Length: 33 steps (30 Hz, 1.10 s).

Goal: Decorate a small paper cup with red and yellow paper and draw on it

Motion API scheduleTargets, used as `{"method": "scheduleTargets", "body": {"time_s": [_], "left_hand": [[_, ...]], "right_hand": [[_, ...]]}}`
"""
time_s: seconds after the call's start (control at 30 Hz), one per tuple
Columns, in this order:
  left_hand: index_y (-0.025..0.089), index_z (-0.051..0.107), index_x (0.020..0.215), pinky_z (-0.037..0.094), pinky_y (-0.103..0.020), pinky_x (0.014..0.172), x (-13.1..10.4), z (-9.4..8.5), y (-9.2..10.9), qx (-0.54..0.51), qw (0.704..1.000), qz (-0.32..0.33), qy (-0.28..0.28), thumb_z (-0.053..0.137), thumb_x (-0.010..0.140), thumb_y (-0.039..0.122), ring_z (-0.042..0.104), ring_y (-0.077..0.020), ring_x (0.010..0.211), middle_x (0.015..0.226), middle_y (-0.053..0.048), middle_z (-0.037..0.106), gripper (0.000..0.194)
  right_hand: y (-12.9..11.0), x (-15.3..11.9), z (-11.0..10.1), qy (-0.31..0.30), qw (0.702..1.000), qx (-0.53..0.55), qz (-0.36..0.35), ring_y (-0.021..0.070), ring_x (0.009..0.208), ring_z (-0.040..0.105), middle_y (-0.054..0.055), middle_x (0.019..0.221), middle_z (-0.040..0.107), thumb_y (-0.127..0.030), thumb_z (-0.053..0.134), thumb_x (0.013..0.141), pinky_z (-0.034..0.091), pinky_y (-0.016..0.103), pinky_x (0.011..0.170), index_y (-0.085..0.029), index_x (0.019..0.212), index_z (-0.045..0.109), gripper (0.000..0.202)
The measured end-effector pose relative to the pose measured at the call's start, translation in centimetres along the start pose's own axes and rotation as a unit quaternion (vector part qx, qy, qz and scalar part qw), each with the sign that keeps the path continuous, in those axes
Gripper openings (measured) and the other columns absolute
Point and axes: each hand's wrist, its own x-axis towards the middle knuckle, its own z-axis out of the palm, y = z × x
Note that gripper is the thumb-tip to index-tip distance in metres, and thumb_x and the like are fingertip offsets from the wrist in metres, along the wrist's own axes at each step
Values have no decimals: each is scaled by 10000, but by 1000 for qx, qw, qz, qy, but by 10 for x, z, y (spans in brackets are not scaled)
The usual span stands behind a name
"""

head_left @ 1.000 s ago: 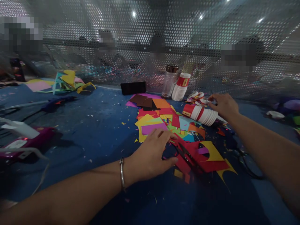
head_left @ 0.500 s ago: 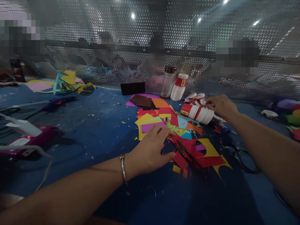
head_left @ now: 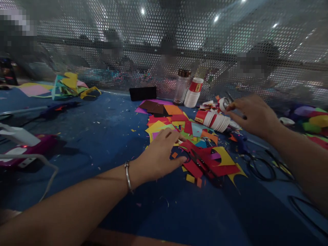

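Observation:
My left hand (head_left: pixel 160 155), with a silver bangle at its wrist, rests with fingers spread and thumb apart at the near-left edge of the coloured paper pile. Just right of its fingertips, dark-bladed scissors (head_left: pixel 201 163) lie on red paper (head_left: pixel 192 167). My right hand (head_left: pixel 253 114), slightly blurred, is raised behind the fallen stack of paper cups (head_left: pixel 214 120). Its thumb and fingertips close at a white ring-shaped thing (head_left: pixel 224 103), and a thin grey stick (head_left: pixel 229 96) juts up beside them. How the two pieces join cannot be made out.
Upright paper cups (head_left: pixel 193 94) and a glass bottle (head_left: pixel 181 88) stand near the perforated metal screen (head_left: pixel 148 65), by a black case (head_left: pixel 142 93). Glue guns (head_left: pixel 58 109) (head_left: pixel 241 143), a purple power strip (head_left: pixel 30 150) and black cables (head_left: pixel 261 169) lie on the blue table (head_left: pixel 107 143).
My right hand has lifted and drawn back a little, with the white ring-shaped thing and grey stick at its fingertips. My left hand stays by the papers. The view has shifted slightly.

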Motion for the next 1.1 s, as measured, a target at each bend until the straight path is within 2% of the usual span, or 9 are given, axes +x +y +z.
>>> {"method": "scheduleTargets", "body": {"time_s": [0.13, 0.27, 0.37, 0.5, 0.6, 0.73, 0.83, 0.93, 1.1], "left_hand": [[235, 570, 1219, 475, -478, 1060, 0, -12, -4, 23, 1000, 4, 7, 773, 817, 266, 530, -292, 1241, 1273, -86, 587, 451], [254, 551, 1272, 444, -496, 1082, -4, -17, -5, 32, 998, 10, -47, 858, 732, 423, 505, -316, 1266, 1308, -81, 570, 643], [242, 609, 1179, 449, -503, 1035, -6, -17, -4, 57, 991, 12, -121, 882, 660, 527, 538, -335, 1184, 1222, -72, 609, 652], [202, 646, 1087, 448, -473, 963, -8, -19, -2, 88, 980, -1, -179, 897, 614, 559, 566, -337, 1097, 1160, -80, 648, 643], [212, 653, 1103, 449, -443, 946, -9, -21, 1, 76, 978, 1, -196, 896, 646, 524, 580, -322, 1093, 1165, -73, 668, 605], [220, 665, 1121, 461, -437, 934, -10, -12, 6, 48, 981, -6, -187, 897, 662, 537, 579, -324, 1108, 1170, -80, 659, 604], [244, 669, 1105, 453, -444, 951, -10, -2, 6, 26, 986, 11, -167, 910, 657, 531, 566, -321, 1128, 1183, -67, 652, 584], [253, 672, 1068, 451, -438, 928, -9, 5, 4, 14, 988, 14, -155, 899, 675, 522, 571, -312, 1091, 1138, -53, 661, 527], [240, 692, 1028, 437, -416, 896, -6, 6, 4, 9, 987, 0, -163, 846, 747, 484, 579, -299, 1041, 1088, -48, 662, 403]], "right_hand": [[-57, -36, -14, -31, 988, 82, -125, 270, 892, 636, 84, 880, 720, -361, 581, 893, 499, 433, 861, -265, 907, 718, 168], [-112, -71, -19, -104, 950, 144, -259, 240, 812, 636, 82, 856, 707, -201, 488, 966, 506, 378, 730, -222, 918, 700, 219], [-131, -84, -20, -131, 934, 176, -282, 228, 767, 632, 76, 842, 707, -152, 485, 965, 505, 368, 685, -211, 931, 699, 225], [-130, -86, -20, -130, 928, 255, -240, 224, 824, 703, 62, 913, 767, -150, 491, 979, 555, 373, 723, -247, 1074, 728, 273], [-126, -90, -21, -86, 933, 314, -154, 241, 900, 754, 18, 995, 809, -223, 546, 987, 596, 409, 781, -351, 1155, 737, 285], [-126, -102, -20, -29, 930, 365, -28, 222, 727, 747, -49, 807, 782, -314, 609, 978, 607, 407, 684, -467, 1097, 756, 243], [-128, -110, -19, -18, 901, 433, 30, 191, 583, 703, -63, 672, 734, -353, 559, 1017, 573, 368, 555, -488, 1004, 774, 254], [-132, -113, -21, -21, 882, 469, 49, 174, 509, 677, -63, 593, 711, -419, 541, 1027, 551, 344, 498, -467, 924, 789, 273], [-136, -111, -21, -53, 892, 448, 24, 170, 512, 682, -31, 553, 703, -461, 524, 1033, 559, 332, 512, -360, 751, 780, 394]]}}
